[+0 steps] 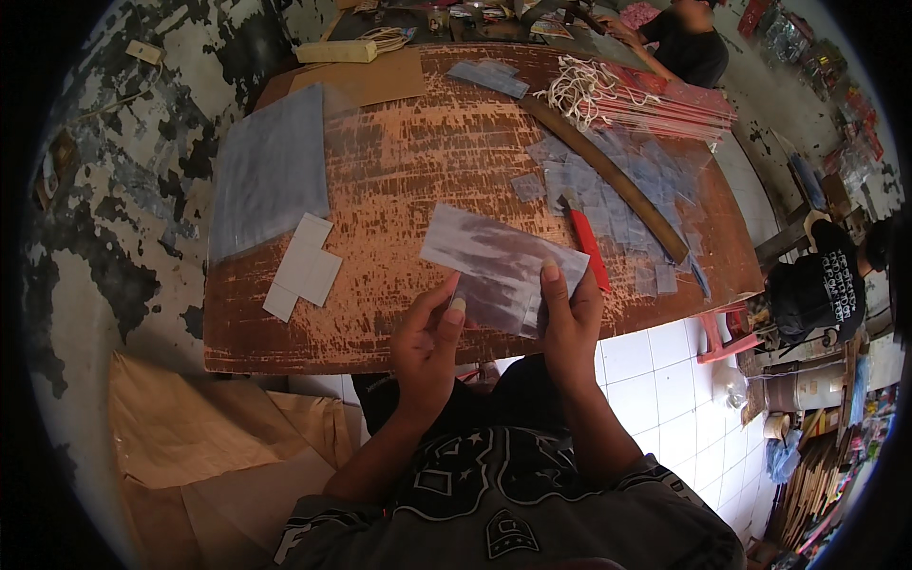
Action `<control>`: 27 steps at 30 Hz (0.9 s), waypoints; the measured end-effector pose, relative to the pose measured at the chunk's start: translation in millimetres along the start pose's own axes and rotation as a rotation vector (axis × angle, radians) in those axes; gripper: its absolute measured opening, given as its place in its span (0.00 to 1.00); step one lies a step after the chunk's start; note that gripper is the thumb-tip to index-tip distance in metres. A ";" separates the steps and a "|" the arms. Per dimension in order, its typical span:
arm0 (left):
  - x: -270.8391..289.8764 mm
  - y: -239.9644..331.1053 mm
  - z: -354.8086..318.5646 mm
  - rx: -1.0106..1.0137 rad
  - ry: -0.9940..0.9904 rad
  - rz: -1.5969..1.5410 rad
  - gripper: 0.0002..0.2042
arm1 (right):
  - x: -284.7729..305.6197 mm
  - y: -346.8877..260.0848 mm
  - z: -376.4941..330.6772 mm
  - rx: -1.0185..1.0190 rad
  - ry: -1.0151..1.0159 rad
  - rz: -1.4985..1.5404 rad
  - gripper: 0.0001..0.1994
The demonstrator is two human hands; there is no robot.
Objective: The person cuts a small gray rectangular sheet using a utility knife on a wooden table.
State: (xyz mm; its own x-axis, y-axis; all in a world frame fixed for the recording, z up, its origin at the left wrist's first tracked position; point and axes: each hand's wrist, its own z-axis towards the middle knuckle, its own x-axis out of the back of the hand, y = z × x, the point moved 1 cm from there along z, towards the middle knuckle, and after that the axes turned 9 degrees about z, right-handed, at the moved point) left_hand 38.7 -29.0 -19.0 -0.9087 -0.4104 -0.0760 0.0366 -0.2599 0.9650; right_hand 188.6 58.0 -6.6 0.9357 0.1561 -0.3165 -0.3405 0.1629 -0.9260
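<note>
Above the table's near edge I hold a clear, shiny plastic sheet, tilted and catching the light. My left hand grips its lower left edge between thumb and fingers. At the right end, my right hand pinches it with the thumb on top. Just beyond my right hand lies a red cutter knife. Cut clear plastic pieces are spread behind the knife, with a long brown wooden strip lying across them. A white stepped card rests to the left.
The worn wooden table carries a large bluish plastic sheet, cardboard and a power strip. Red pieces with white cords lie far right. One person works beyond them; another is at right, near a red stool.
</note>
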 end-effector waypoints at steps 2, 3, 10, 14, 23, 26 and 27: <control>0.0 -2.9 -0.7 -0.009 0.005 -0.001 0.19 | 1.4 -0.8 0.2 -0.026 0.005 -0.001 0.17; -0.3 -2.7 -1.2 -0.007 0.005 -0.007 0.19 | 1.8 -0.6 0.0 -0.041 0.009 -0.001 0.17; 1.0 -4.5 -6.8 -0.007 -0.008 -0.001 0.18 | -2.1 -8.5 5.1 0.012 0.014 -0.012 0.20; -2.4 -6.4 -7.3 -0.050 0.030 -0.023 0.18 | -1.1 -9.9 7.4 0.027 0.004 -0.005 0.19; -1.9 -6.7 -14.3 0.014 0.079 0.021 0.17 | 3.5 -3.8 8.2 -0.008 0.024 0.012 0.18; -3.5 -5.9 -14.2 -0.004 0.076 0.002 0.17 | 0.7 -7.2 8.7 0.005 0.036 0.016 0.19; -4.8 -5.7 -15.0 -0.005 0.085 -0.021 0.17 | -0.5 -8.6 7.7 0.012 0.042 0.009 0.18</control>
State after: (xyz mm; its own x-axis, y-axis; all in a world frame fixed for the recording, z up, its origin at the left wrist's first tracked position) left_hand 49.1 -38.7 -28.0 -0.8708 -0.4776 -0.1171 0.0204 -0.2729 0.9618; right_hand 190.3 64.1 3.1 0.9357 0.1161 -0.3331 -0.3493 0.1731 -0.9209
